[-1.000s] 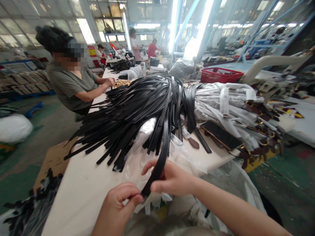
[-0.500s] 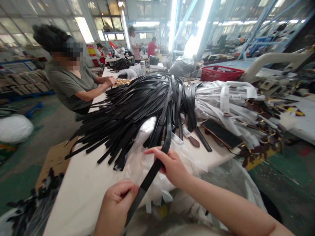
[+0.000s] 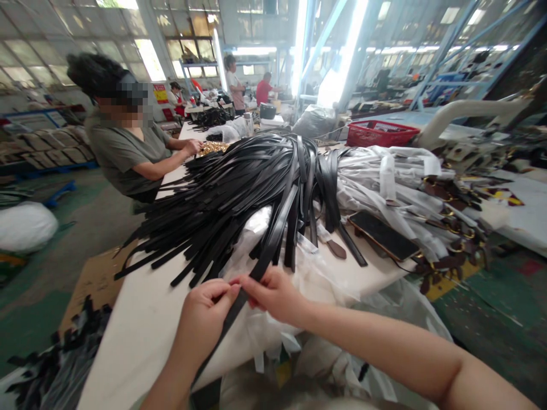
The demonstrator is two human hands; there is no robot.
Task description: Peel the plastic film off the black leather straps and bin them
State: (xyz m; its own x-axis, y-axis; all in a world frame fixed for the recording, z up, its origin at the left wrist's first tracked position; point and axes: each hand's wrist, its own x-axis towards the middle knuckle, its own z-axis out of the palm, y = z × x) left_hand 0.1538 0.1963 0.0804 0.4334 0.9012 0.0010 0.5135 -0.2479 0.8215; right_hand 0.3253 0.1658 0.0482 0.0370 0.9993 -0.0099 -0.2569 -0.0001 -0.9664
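A long black strap (image 3: 265,257) runs from the heap of black straps (image 3: 239,188) down toward my body. My left hand (image 3: 209,310) pinches it between thumb and fingers, with its lower end hanging past the wrist. Right beside it, my right hand (image 3: 269,293) is closed around the same strap a little higher up. The two hands nearly touch at the fingertips. Clear plastic film (image 3: 243,245) lies on the table under the strap, partly covered by my right hand.
A phone (image 3: 384,234) lies at the right, beside white-wrapped straps (image 3: 384,176) with brown ends and buckles. Behind stands a red basket (image 3: 380,134). A co-worker (image 3: 128,136) handles something gold at the table's left edge. Wrapped strips (image 3: 64,359) sit low at left.
My right hand has slid down and left along the strap to meet my left hand. My left hand has risen slightly, still pinching the strap.
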